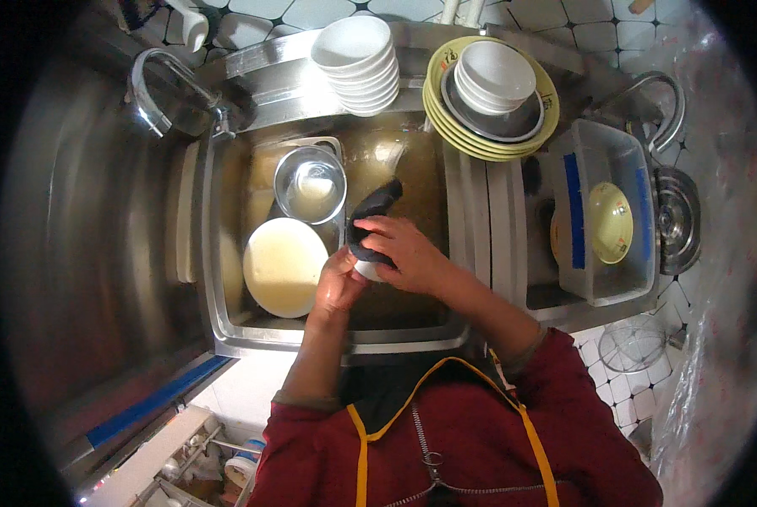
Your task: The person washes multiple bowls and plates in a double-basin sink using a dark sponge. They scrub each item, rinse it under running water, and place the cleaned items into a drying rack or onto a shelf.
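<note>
Over the water of a stainless steel sink (391, 347), my two hands meet around a small white dish (369, 271), mostly covered by fingers and cloth. My left hand (340, 279) grips it from the left side. In my right hand (410, 253) is a dark cloth (378, 201), pressed against the dish, its loose end pointing away from me. Just left of my hands, a large white bowl or plate (286, 267) sits in the sink. Beyond it is a round metal bowl (310, 184) with some liquid inside.
Stacked white bowls (356, 63) stand behind the sink. Beside them, yellow plates (438, 120) carry a metal dish and more white bowls. A clear plastic bin (606, 288) holding a yellow bowl (610, 222) rests at the right basin. A faucet (153, 95) arches at left.
</note>
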`<move>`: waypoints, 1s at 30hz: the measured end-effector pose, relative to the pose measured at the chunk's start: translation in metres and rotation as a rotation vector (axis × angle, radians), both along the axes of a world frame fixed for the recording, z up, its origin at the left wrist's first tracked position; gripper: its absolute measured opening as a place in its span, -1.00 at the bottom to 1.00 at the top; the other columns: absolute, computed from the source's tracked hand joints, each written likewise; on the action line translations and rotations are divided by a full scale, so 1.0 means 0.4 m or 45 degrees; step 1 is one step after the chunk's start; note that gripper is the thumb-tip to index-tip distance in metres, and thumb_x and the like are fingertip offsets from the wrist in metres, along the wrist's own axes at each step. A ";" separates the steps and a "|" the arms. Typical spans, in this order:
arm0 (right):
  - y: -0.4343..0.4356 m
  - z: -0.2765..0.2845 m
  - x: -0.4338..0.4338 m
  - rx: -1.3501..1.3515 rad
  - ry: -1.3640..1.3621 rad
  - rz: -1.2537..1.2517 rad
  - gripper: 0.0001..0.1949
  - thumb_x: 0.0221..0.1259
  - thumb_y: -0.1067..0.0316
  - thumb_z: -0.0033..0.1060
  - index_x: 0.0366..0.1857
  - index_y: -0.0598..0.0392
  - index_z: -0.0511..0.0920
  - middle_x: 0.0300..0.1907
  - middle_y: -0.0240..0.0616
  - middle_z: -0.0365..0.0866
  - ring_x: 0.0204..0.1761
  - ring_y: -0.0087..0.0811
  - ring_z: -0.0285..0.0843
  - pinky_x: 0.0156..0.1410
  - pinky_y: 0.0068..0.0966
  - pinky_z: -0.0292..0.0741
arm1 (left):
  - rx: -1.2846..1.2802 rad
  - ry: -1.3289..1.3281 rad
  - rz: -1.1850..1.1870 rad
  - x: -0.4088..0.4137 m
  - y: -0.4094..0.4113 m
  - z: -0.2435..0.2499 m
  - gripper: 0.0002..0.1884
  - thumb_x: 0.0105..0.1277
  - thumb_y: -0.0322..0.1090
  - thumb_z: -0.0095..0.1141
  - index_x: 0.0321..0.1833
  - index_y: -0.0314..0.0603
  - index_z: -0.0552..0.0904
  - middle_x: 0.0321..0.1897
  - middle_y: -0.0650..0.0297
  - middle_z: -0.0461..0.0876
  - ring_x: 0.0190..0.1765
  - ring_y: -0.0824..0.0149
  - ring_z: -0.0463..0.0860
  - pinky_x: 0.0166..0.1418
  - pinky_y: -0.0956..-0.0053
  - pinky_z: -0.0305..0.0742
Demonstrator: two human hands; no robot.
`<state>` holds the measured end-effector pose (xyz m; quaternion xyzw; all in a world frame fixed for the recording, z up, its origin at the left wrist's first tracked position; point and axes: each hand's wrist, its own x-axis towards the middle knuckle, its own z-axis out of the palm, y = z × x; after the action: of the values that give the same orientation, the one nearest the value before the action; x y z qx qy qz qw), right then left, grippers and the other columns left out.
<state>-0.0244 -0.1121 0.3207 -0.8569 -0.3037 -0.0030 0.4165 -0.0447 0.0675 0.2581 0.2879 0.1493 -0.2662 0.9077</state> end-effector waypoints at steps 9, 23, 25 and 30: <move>-0.020 -0.003 0.080 0.076 0.226 -0.110 -0.65 0.00 0.22 0.17 -0.11 0.10 0.49 -0.10 -0.08 0.45 0.01 -0.06 0.39 0.09 -0.26 0.37 | 0.100 -0.034 0.090 -0.021 0.010 0.100 -0.48 0.15 -0.32 0.23 0.12 -0.39 0.37 -0.08 0.20 0.54 -0.11 0.37 0.54 -0.03 0.53 0.42; -0.015 -0.017 -0.048 -0.684 0.704 -0.142 -0.75 0.02 0.21 0.07 -0.21 0.03 0.48 -0.29 -0.07 0.60 -0.20 -0.01 0.55 -0.12 -0.11 0.47 | 0.248 -0.441 0.399 0.068 0.008 0.175 -0.46 0.15 -0.33 0.21 0.18 -0.31 0.34 0.09 0.17 0.47 0.13 0.25 0.46 0.26 0.32 0.30; -0.031 -0.050 -0.070 -0.696 0.713 -0.104 -0.74 0.03 0.21 0.08 -0.19 0.02 0.48 -0.27 -0.08 0.59 -0.19 -0.01 0.54 -0.11 -0.11 0.46 | 0.022 -0.518 0.329 0.087 0.017 0.211 -0.46 0.16 -0.31 0.20 0.18 -0.33 0.34 0.10 0.15 0.46 0.15 0.23 0.45 0.29 0.29 0.28; -0.073 -0.065 -0.089 -0.570 0.512 -0.277 -0.78 -0.04 0.27 0.08 -0.27 0.02 0.52 -0.26 -0.08 0.58 -0.17 -0.02 0.53 -0.14 -0.09 0.45 | -0.158 -0.280 0.439 0.060 0.017 0.203 -0.36 0.07 -0.36 0.28 0.19 -0.39 0.29 0.10 0.15 0.45 0.16 0.21 0.43 0.31 0.31 0.27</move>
<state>-0.0601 -0.1412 0.2947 -0.9381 -0.1148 0.1888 0.2666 -0.0209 0.0744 0.3392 0.2288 0.0798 -0.0826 0.9667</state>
